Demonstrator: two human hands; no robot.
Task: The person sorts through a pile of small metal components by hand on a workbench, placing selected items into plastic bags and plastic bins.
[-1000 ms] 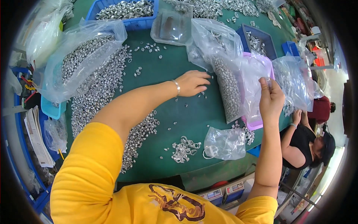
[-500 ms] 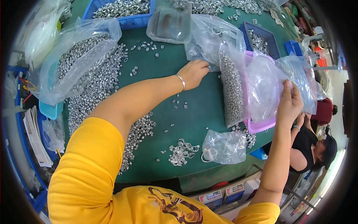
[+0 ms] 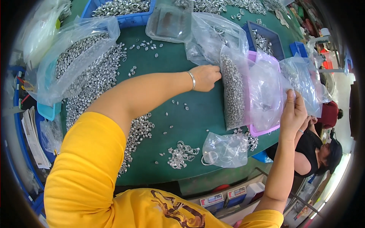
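A clear plastic bag (image 3: 232, 95), its left part packed with small silver metal pieces, lies against a pink basin (image 3: 262, 132). The empty part of the bag stretches over the basin. My right hand (image 3: 293, 114) pinches the bag's far-right edge between thumb and fingers. At the bag's upper left side is my left hand (image 3: 205, 78), its fingers curled and their tips against or close to the plastic. Whether those fingers hold anything is hidden. Another clear bag (image 3: 216, 38) with a few metal pieces lies just beyond my left hand.
Loose silver pieces (image 3: 91, 91) heap on the green table (image 3: 159, 87) at left, partly under an open bag. Silver rings (image 3: 182, 155) and a small clear bag (image 3: 226, 150) lie near the front edge. A blue crate (image 3: 123, 19) stands at the back. Another person (image 3: 304, 152) works at right.
My left hand has shifted slightly right and nearer, towards the filled bag's side. My right hand has lowered a little, still pinching the bag's edge. The view has shifted slightly.
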